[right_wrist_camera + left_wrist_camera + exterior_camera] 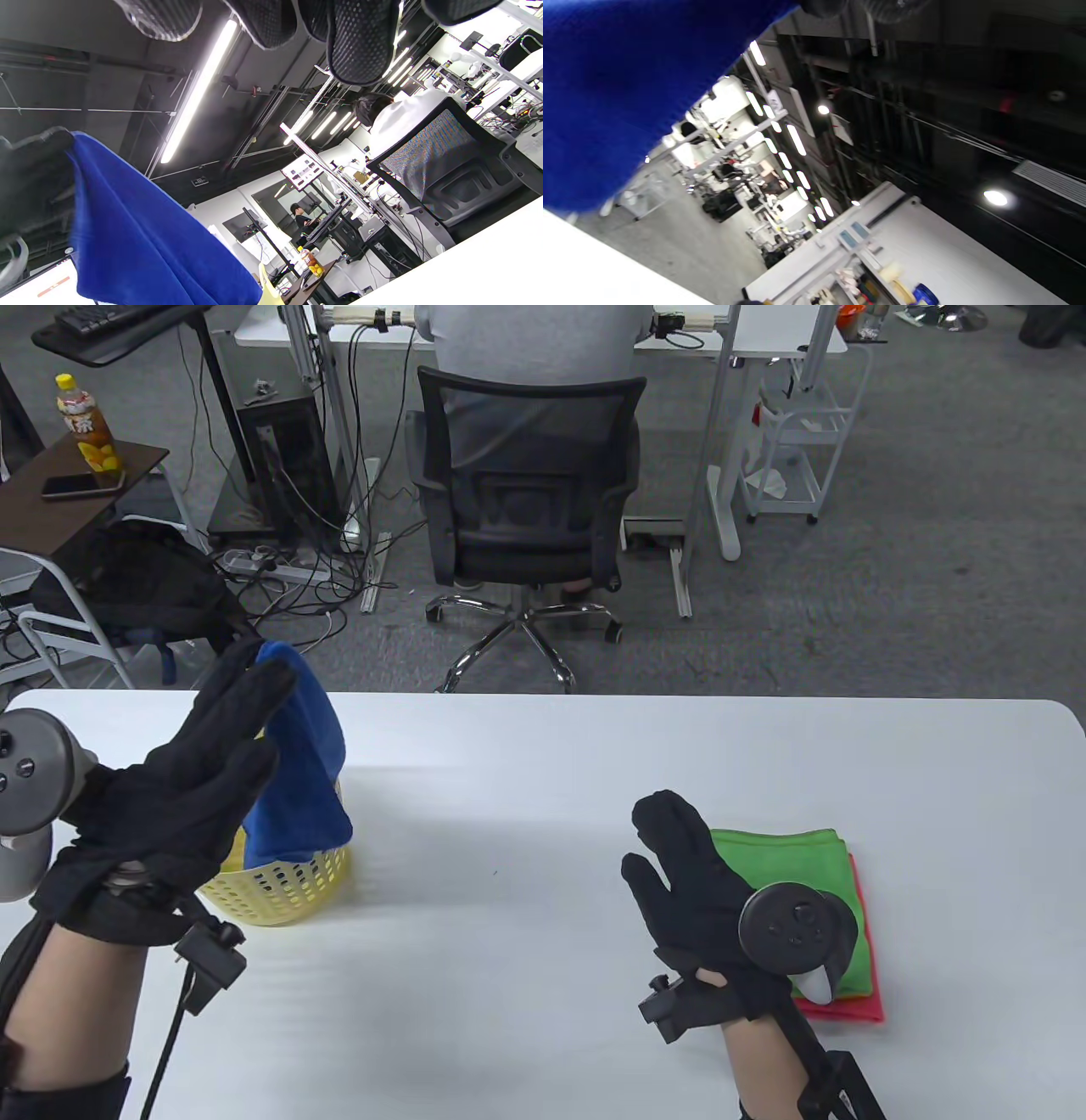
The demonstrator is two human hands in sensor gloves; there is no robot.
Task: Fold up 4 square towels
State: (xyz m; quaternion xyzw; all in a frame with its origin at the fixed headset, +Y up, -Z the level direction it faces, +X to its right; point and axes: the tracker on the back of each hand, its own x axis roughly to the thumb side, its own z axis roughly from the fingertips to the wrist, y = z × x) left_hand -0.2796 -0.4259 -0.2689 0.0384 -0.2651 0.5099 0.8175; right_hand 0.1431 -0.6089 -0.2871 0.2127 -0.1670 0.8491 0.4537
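While the left hand (182,806) lifted the blue towel (301,763) up out of the yellow basket (280,882), the right hand (691,874) waited with nothing in it. The left hand pinched the towel by its top, and the cloth hung down so that its low end was at the basket's rim. The basket stood near the left edge of the worktop (526,831). The right hand floated above the worktop with its fingers loose and spread, just beside a small pile near the right edge. In that pile a green towel (789,857) lay folded on top of a red towel (861,1005). I could not tell if another towel was under them.

It looked like the step of taking a fresh towel out to fold it. Some towels seemed done, and the blue one was not folded yet.

Next, I think the blue towel would need to come to the bare middle of the worktop. The right hand would need to catch another corner, so both hands could open the towel and lay it flat. The cloth was soft and floppy, so it could bunch up if only one hand held it.
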